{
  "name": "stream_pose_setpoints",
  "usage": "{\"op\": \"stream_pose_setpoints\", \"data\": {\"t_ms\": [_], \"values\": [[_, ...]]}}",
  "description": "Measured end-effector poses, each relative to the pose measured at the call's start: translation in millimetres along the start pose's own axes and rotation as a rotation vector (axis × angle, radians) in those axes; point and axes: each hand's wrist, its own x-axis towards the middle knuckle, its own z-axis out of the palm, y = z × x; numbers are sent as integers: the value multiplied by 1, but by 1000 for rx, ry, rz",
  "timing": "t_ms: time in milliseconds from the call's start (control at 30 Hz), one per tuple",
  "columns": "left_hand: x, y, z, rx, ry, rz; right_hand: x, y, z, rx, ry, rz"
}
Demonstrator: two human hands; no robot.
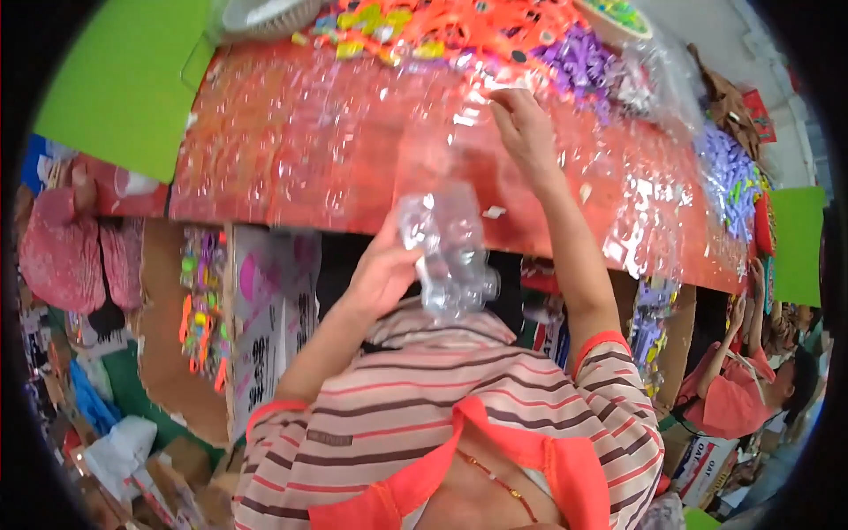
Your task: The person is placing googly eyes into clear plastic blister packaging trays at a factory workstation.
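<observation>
My left hand point(385, 272) is closed on clear plastic blister shells point(449, 252), holding them in front of my chest at the table's near edge. They look nested together, though how many I cannot tell. Over the red table point(468, 168), my right hand point(523, 132) is raised with its fingers drawn together. Anything between those fingertips is too small to make out. Rows of clear plastic shells point(291, 132) cover the tabletop on both sides of my right hand. A small white scrap point(495, 212) lies near the front edge.
Orange plastic pieces point(495, 26), yellow pieces point(375, 19) and purple pieces point(579, 66) are heaped along the far edge. A white basket point(269, 16) stands at the far left. Below the table is an open carton point(181, 353). A person in a red top point(733, 393) works at the right.
</observation>
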Motion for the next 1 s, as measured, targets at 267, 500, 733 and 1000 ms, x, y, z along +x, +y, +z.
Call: {"op": "stream_pose_setpoints", "data": {"t_ms": [267, 500, 733, 1000], "values": [[1, -9, 22, 419, -25, 97, -100, -112, -32, 457, -561, 296], [-4, -13, 40, 602, -70, 118, -127, -98, -37, 712, -460, 394], [-14, -10, 43, 583, -135, 49, -136, -95, -44, 951, -490, 505], [-16, -11, 35, 578, -198, 38, -139, -101, -46, 945, -503, 523]]}}
